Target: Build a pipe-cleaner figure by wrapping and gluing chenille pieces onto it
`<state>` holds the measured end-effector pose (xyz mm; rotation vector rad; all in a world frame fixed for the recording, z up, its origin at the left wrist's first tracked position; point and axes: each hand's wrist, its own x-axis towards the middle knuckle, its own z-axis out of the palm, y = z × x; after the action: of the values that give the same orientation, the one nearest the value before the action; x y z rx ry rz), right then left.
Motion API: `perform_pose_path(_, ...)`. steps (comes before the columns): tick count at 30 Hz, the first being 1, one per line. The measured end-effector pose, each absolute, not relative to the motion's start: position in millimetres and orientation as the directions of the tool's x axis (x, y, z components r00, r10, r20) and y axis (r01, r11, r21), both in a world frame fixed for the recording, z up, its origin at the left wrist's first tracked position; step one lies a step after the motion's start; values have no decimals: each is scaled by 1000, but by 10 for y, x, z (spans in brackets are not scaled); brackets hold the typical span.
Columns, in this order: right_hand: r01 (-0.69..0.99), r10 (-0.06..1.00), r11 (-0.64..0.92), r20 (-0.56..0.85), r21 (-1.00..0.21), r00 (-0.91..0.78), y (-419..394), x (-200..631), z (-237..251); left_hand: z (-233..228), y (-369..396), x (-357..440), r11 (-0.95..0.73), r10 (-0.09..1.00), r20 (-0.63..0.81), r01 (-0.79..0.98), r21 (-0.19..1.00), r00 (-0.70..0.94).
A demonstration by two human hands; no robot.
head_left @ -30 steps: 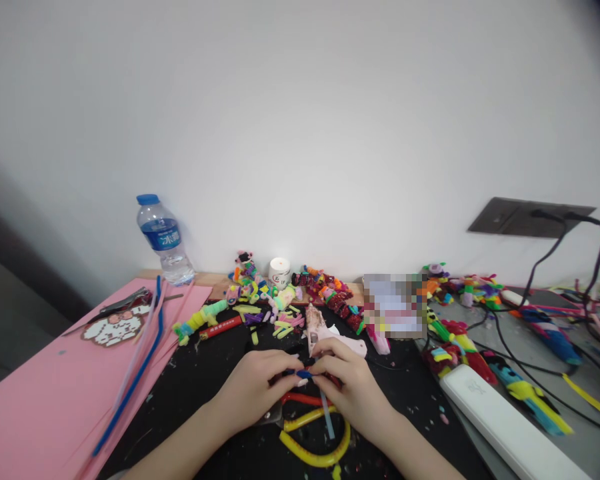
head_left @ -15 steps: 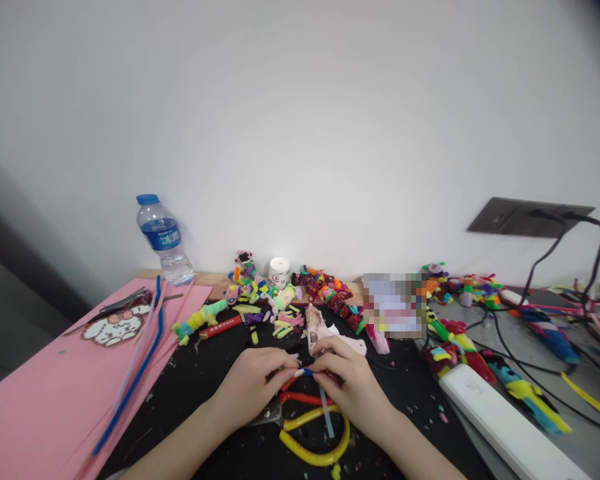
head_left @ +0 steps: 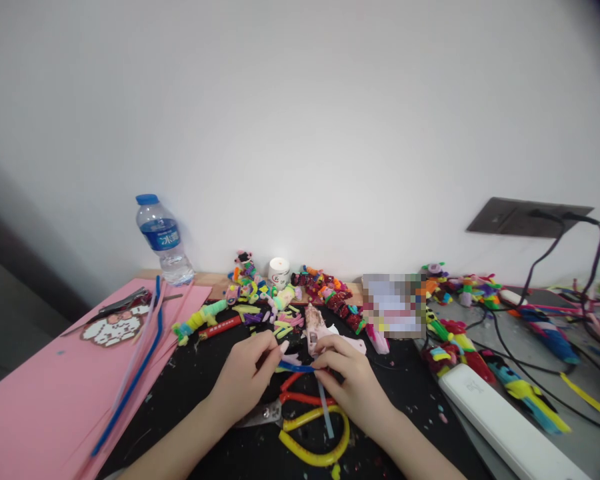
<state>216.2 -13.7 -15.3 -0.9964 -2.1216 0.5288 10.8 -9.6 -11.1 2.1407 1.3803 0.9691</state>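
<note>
My left hand [head_left: 247, 370] is closed, with a small white fuzzy piece [head_left: 283, 347] pinched at the thumb and fingertip. Held in the closed fingertips of my right hand [head_left: 347, 380] is one end of a short blue pipe cleaner [head_left: 296, 367], which points left toward my left hand. Below both hands lie scissors [head_left: 316, 459] with yellow and red handles, their blades partly under my left wrist. A translucent glue stick [head_left: 326, 415] extends from the pink glue gun [head_left: 316, 330], which is partly covered by my right hand.
Cut pipe cleaner bits [head_left: 289, 323] and colourful fuzzy figures [head_left: 337, 303] line the back. At left, blue and lilac pipe cleaners [head_left: 130, 380] cross pink sheets [head_left: 40, 393] near a water bottle [head_left: 163, 237]. A white power bank-like bar [head_left: 500, 420] and black cables [head_left: 510, 340] lie right.
My hands have drawn apart slightly, the left moving left and up with the white piece. More of the blue pipe cleaner and the scissor blades now shows. The right hand has hardly moved.
</note>
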Motion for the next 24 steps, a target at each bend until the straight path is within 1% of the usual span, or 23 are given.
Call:
perform_pose_path(7, 502, 797, 602, 428, -621, -426, -120, 2160, -147, -137, -86, 105, -375, 923, 345, 605, 703, 172)
perform_pose_path(11, 506, 804, 593, 433, -626, -406, -122, 2161, -133, -153, -58, 90, -309, 948, 300, 530, 790, 107)
perform_pose_path(14, 508, 810, 585, 435, -632, -393, -121, 2166, -130, -152, -33, 89, -278, 960, 257, 445, 851, 108)
perform_pose_path(21, 514, 821, 570, 423, -640, -384, -116, 2171, -130, -166, -1, 98, -207, 978, 198, 415, 886, 65)
perform_pose_path(24, 513, 822, 569, 424, -643, -381, -118, 2171, -130, -171, -5, 97, -221, 975, 207, 452, 864, 81)
